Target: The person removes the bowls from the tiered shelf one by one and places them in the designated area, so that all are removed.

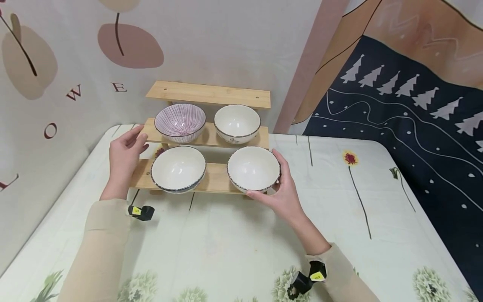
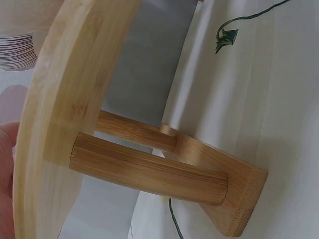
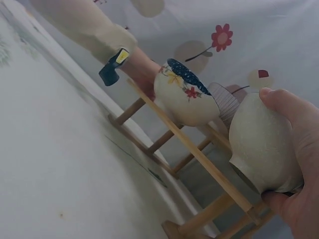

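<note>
A three-step wooden shelf rack (image 1: 217, 178) stands on the table. My left hand (image 1: 124, 157) grips the left end of its middle board (image 1: 151, 131); in the left wrist view, part of that hand (image 2: 7, 179) shows beside the board's edge (image 2: 60, 124). With thumb and fingers around its right side, my right hand (image 1: 283, 193) holds a white bowl (image 1: 253, 167) at the right of the lowest board. The right wrist view shows the bowl's pale outside (image 3: 264, 139) and foot, close to the board; whether they touch I cannot tell.
Left on the lowest board sits another white bowl (image 1: 178, 167), its outside flower-patterned (image 3: 182, 99). The middle board carries a purple-striped bowl (image 1: 180, 121) and a white bowl (image 1: 237, 121). A top board (image 1: 211, 94) stands behind them, near the wall cloth. A flower-print cloth (image 1: 226, 247) covers the table.
</note>
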`<state>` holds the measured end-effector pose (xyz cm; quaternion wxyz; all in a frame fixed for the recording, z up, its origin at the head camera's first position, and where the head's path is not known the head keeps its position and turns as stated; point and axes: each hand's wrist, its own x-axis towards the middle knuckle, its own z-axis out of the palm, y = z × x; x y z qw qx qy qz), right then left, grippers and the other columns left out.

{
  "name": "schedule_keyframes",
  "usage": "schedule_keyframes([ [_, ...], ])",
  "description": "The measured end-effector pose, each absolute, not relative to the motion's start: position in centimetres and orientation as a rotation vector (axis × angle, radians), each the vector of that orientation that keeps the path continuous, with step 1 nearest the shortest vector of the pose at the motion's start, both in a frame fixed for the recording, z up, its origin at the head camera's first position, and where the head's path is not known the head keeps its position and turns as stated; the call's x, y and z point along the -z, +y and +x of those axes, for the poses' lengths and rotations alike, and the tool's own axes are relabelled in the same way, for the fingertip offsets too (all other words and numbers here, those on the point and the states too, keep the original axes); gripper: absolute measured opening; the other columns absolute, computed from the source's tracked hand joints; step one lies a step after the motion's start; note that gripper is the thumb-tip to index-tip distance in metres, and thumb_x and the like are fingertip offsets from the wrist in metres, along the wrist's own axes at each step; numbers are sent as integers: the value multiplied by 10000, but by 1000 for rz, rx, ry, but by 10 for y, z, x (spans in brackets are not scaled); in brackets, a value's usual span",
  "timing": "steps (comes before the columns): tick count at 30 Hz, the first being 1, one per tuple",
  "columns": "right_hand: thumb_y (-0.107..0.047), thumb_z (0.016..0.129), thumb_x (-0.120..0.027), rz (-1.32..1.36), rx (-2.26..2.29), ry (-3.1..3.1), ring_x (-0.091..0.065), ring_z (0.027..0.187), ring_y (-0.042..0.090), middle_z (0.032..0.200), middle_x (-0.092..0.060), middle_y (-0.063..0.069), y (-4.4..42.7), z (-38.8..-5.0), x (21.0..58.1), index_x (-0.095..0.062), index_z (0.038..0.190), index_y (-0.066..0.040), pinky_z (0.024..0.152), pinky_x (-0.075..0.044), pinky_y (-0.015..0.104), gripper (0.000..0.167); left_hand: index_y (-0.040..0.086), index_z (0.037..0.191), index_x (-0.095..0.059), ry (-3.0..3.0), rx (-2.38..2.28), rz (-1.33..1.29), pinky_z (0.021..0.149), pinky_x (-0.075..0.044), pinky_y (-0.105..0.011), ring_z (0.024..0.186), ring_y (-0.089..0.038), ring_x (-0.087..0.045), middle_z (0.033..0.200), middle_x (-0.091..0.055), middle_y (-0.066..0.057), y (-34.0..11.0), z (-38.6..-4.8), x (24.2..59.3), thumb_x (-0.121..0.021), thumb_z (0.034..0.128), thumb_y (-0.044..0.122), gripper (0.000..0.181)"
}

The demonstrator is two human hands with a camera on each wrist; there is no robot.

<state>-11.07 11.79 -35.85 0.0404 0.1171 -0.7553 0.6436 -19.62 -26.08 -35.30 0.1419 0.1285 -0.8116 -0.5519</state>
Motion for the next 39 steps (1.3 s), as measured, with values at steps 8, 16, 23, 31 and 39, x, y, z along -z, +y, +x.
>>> schedule_keyframes([
  [8,24,705,-861,346,-1969,-2277,-470,1359,276,1560,-360,59,125,-111,358,-223,1577,-199,1029,-528,165,1103,137,1466,-508,-2351,1585,387,922,-554,-100,1121,37,-607,1497,-527,-103,-262,-196,354,-544,1014,377,513],
  [16,49,700,-849,317,-1971,-2245,-493,1319,282,1550,-368,66,131,-112,357,-221,1576,-150,984,-543,116,1096,160,1473,-501,-2370,1584,406,949,-550,-117,1188,-16,-610,1511,-513,-82,-264,-198,355,-542,1011,398,522],
  [23,90,696,-826,307,-1973,-2206,-490,1302,276,1548,-363,76,136,-113,355,-217,1576,-141,974,-555,123,1094,183,1497,-466,-2412,1575,406,1055,-508,-145,1363,-134,-525,1552,-467,-51,-265,-200,355,-517,1017,421,538],
  [31,143,694,-794,295,-1979,-2166,-480,1296,282,1549,-357,107,143,-116,355,-199,1576,-92,965,-559,119,1089,200,1517,-432,-2432,1540,376,1189,-434,-276,1445,-193,-430,1586,-413,-30,-264,-199,354,-492,1027,432,546],
  [39,150,693,-796,256,-1977,-2147,-471,1288,252,1537,-359,96,150,-118,356,-203,1575,-104,978,-552,119,1093,176,1544,-376,-2471,1530,308,1228,-390,-355,1472,-251,-382,1611,-359,-58,-265,-198,354,-456,1044,413,558],
])
